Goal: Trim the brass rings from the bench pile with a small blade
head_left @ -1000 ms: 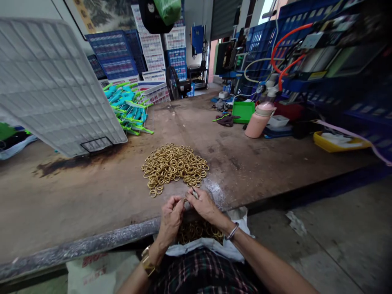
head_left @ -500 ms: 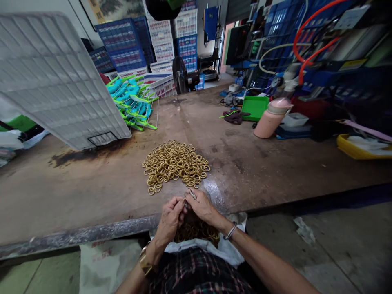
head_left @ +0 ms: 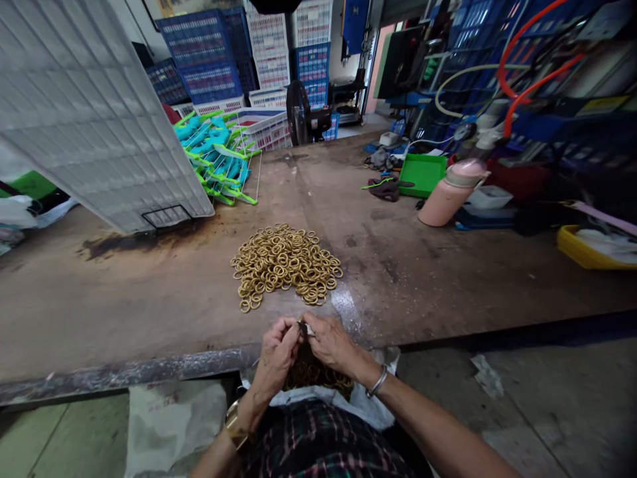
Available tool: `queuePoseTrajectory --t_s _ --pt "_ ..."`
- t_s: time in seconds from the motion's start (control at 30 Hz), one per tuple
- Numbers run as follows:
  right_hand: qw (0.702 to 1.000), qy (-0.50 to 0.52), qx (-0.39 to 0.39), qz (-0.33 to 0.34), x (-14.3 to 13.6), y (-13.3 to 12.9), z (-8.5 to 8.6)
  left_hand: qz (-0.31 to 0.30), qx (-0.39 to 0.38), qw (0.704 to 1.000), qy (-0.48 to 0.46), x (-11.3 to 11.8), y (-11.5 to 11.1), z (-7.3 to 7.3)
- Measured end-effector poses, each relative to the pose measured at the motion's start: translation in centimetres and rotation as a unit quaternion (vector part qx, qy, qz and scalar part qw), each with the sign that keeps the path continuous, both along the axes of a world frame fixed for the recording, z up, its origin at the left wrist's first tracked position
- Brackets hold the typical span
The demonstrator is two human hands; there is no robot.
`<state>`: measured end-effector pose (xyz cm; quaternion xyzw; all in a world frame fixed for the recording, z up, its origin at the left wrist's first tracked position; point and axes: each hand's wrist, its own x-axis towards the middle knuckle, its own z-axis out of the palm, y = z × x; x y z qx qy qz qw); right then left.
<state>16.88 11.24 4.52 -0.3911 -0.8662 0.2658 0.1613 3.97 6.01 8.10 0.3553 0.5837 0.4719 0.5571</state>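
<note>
My left hand (head_left: 277, 352) and my right hand (head_left: 332, 342) meet at the table's near edge, fingertips pinched together around a small dark part; I cannot tell what it is. A thin metal tool (head_left: 307, 328) pokes out of my right fingers. Below my hands a white bag (head_left: 371, 405) in my lap holds more gold rings (head_left: 318, 377). A heap of gold rings (head_left: 284, 263) lies on the worn wooden table (head_left: 149, 299) just beyond my hands.
A white grid crate (head_left: 84, 113) leans at the left. Teal and green plastic hangers (head_left: 216, 156) lie behind it. A pink bottle (head_left: 450, 192), green tray (head_left: 423, 174) and yellow tray (head_left: 592, 249) stand at the right. Blue and white crates (head_left: 259, 46) are stacked at the back.
My hands have stayed together at the table edge, drawing slightly nearer to me. The view has tilted and shifted a little; the ring heap has not moved.
</note>
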Motion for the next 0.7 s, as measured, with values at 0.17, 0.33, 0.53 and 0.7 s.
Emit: queuePoseTrajectory --t_s 0.17,0.33,0.53,0.7 --pt "1.000 -0.017 0.005 0.001 -0.2 -0.1 0.2 -0.003 0.024 0.999 0.041 -0.2 0.1 0.1" --pt "0.999 -0.042 -0.006 -0.022 -0.1 0.5 0.5 -0.031 0.046 0.997 0.052 -0.3 -0.5 0.8" --pt "0.989 -0.056 0.000 -0.136 -0.1 2.2 0.2 -0.058 -0.006 0.993 -0.099 -0.4 -0.8 1.2" --pt "0.981 -0.054 0.029 -0.185 -0.7 2.8 0.4 -0.029 -0.021 0.980 -0.196 -1.9 -0.2 -0.1"
